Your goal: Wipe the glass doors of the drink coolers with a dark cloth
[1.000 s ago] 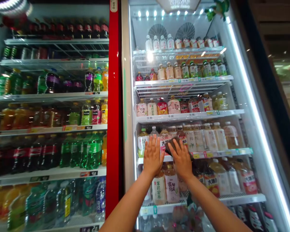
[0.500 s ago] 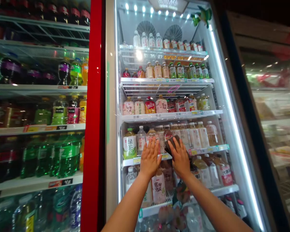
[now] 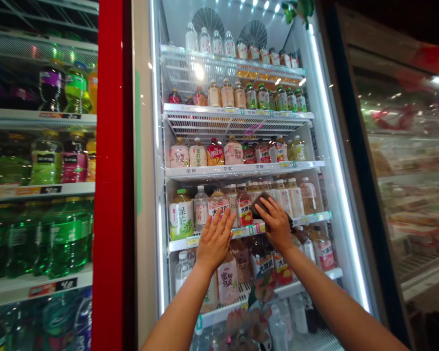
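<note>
A glass-fronted drinks cooler (image 3: 219, 171) fills the middle of the head view, with rows of bottles behind the glass. My left hand (image 3: 214, 239) lies flat against the glass with its fingers stretched out, in front of the second-lowest visible bottle shelf. To its right, my right hand (image 3: 276, 222) presses a dark grey cloth (image 3: 260, 202) against the glass. A red-labelled tea bottle (image 3: 245, 207) shows between the two hands, behind the glass. A green tea bottle (image 3: 182, 214) stands left of my left hand.
On the left stands another cooler with a red frame (image 3: 111, 170), holding green soda bottles (image 3: 69, 231). A third chilled cabinet (image 3: 406, 161) stands at the right. Flower decorations (image 3: 256, 314) show low on the glass, and green leaves (image 3: 298, 10) near the top.
My right hand has moved right with the cloth, farther from my left hand. My left hand stays flat on the glass. The view has shifted to the right and slightly down.
</note>
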